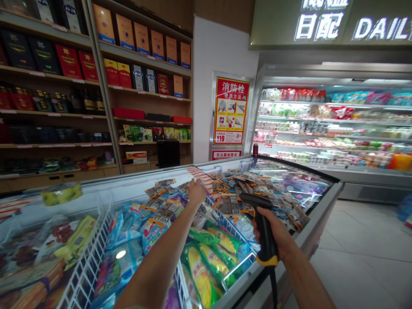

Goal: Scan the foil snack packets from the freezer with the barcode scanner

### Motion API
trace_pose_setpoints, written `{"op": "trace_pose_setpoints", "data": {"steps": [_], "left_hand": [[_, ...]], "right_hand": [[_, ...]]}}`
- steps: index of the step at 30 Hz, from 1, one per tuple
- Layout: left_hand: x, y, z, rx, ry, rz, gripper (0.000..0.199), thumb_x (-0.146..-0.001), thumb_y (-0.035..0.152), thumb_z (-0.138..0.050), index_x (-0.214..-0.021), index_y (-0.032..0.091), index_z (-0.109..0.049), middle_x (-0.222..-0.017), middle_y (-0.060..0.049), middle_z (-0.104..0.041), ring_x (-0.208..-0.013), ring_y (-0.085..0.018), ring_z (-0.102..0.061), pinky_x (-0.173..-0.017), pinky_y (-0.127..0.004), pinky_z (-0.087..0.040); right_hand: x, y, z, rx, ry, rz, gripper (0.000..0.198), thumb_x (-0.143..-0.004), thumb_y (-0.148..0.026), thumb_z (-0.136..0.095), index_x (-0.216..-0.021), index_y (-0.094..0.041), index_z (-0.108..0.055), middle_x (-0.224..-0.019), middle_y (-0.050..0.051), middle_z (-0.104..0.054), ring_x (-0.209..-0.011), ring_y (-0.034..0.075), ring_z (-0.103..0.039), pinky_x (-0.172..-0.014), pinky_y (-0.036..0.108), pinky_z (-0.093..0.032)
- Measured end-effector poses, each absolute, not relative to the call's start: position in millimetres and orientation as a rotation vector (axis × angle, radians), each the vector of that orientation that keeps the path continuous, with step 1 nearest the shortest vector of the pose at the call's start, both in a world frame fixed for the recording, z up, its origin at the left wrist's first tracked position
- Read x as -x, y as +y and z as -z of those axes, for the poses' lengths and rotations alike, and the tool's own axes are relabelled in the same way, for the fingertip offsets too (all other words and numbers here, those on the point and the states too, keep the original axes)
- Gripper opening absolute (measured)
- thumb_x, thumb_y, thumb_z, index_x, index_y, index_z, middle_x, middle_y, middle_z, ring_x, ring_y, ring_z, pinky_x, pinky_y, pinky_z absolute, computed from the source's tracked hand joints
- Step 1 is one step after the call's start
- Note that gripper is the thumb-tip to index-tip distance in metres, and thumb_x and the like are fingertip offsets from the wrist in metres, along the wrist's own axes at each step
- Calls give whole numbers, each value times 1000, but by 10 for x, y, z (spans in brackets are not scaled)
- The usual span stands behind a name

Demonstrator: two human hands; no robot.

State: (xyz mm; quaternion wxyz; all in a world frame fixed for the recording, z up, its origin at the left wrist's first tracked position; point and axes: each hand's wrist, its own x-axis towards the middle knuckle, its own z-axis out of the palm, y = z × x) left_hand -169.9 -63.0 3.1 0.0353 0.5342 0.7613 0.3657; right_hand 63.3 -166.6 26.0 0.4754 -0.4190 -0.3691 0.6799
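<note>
In the middle of the frame stands a long chest freezer (322, 201) with a grey metal rim and a glossy glass top that reflects the lights. White wire dividers (86, 266) cut it into compartments full of shiny plastic packs: blue and pink ice cream wrappers (128, 231) at lower left, yellow-green corn-shaped packs (206, 266) at the bottom centre, and many small flat brown-and-silver bars (238, 189) heaped in the centre.

The left hand (195, 192) is stretched far forward over the freezer, the arm nearly straight from the bottom of the frame to the centre. The fingers curl down on the small bars at the edge of the heap; whether they really pinch one I cannot tell.

The right hand (277, 234), at lower centre-right, is clenched around the handle of a barcode scanner (260, 223). The scanner is black matte plastic with a yellow band at the bottom and a dark cable hanging down. Its head points toward the heap of bars, just beside the freezer rim, well apart from the left hand
</note>
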Motion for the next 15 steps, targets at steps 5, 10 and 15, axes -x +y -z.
{"op": "trace_pose_setpoints", "data": {"steps": [5, 10, 15], "left_hand": [[2176, -564, 114, -1595, 2581, -731, 46, -75, 16, -36, -120, 15, -42, -134, -16, -31, -125, -30, -24, -96, -51, -20], [2118, -569, 28, -1823, 2572, -412, 32, -75, 16, -36, -96, 15, -60, -105, -16, -58, -104, -28, -48, -91, -51, -23], [2081, -565, -108, -1701, 2630, -531, 39, -69, 33, -50, -102, 13, -56, -107, -18, -57, -104, -29, -48, -80, -40, -38]], "right_hand": [[-574, -1619, -261, 1059, -912, -1644, 24, -70, -37, -53, -60, -15, -49, -43, -3, -51, -30, 9, -45, -29, 21, -37], [-538, -1587, -265, 1051, -913, -1640, 22, -70, -37, -53, -65, -16, -50, -44, -3, -51, -31, 9, -45, -28, 21, -36], [-516, -1594, -256, 1055, -925, -1657, 21, -70, -37, -52, -67, -17, -50, -44, -3, -51, -31, 9, -45, -29, 21, -37]]}}
